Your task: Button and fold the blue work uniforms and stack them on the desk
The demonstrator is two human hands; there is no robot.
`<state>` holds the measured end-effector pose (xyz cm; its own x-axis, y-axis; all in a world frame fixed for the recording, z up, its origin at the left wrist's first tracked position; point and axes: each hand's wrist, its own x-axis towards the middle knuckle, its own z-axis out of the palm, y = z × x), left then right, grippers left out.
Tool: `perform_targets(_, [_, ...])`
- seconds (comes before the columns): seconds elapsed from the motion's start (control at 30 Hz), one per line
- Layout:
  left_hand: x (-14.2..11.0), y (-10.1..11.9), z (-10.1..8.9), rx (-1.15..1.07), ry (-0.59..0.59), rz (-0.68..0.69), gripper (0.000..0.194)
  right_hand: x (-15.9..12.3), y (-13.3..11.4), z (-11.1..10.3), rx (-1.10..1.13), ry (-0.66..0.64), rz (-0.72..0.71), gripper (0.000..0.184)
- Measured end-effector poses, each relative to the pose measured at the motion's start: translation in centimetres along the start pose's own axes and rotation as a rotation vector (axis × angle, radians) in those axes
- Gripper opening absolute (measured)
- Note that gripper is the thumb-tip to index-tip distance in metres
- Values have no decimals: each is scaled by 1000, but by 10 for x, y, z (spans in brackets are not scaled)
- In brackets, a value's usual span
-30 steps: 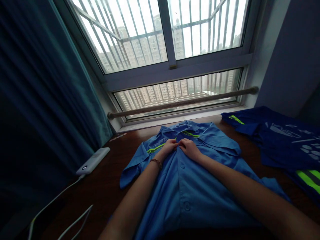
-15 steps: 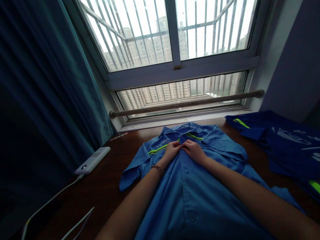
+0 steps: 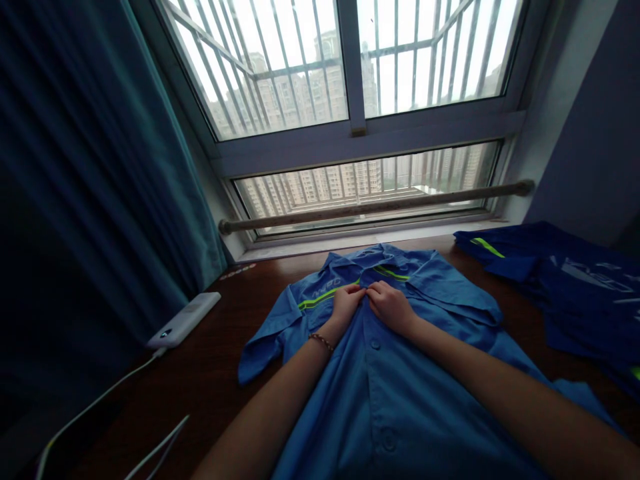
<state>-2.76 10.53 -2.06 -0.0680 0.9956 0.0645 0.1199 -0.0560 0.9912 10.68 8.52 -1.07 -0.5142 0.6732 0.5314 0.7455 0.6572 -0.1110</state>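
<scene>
In the head view, pinches the front placket (image 3: 377,387) of the light-blue shirt (image 3: 440,413), spread face-up on the tabletop (image 3: 215,347), with left hand (image 3: 346,305) and right hand (image 3: 390,307) close together; could slip from too loose a grip, or pucker and misalign if tugged unevenly

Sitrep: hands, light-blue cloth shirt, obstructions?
Left hand, right hand: pinching light-blue cloth shirt at front. Shirt lying front-up on dark-brown table. Nothing seen blocking hands; dark-blue printed garment off right.
</scene>
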Motion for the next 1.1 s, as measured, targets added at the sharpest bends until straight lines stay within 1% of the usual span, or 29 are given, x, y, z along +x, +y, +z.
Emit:
perform_targets(0.17, [-3,5,-1,-88,-51,-76,17,0,0,-2,-18,47,35,16])
perform_targets(0.27, [-3,8,-6,-129,-114,-142,17,0,0,-3,-20,47,-30,17])
perform_targets(0.37, [-2,11,-13,-186,-228,-203,19,0,-1,-3,-9,42,-116,18])
perform_targets(0.43, [-1,10,-16,-250,-289,-231,22,0,-1,-3,-5,46,-145,20])
perform_targets(0.5, [1,7,-17,-284,-282,-223,26,0,-2,-3,-4,41,-159,21])
perform_targets(0.57, [2,2,-15,-257,-216,-164,28,0,-2,-3,-13,18,-163,20])
perform_targets(0.63, [3,-2,-11,-201,-153,-77,28,0,-2,-2,-27,-13,-140,19])
perform_targets(0.73, [3,-7,-6,-81,-92,51,27,1,-2,-1,-13,-54,-65,20])
perform_targets(0.87, [2,-9,-3,135,2,204,24,3,-1,0,61,-122,39,20])
perform_targets(0.93, [-2,-8,-1,280,68,280,23,4,0,0,116,-145,121,16])
perform_targets(1.0, [-7,-5,0,447,117,353,22,4,1,1,185,-141,236,11])
perform_targets(1.03, [-10,-3,1,529,131,388,21,3,0,2,215,-132,291,12])
perform_targets(1.1, [-17,2,3,666,136,462,18,2,-1,3,234,-107,376,20])
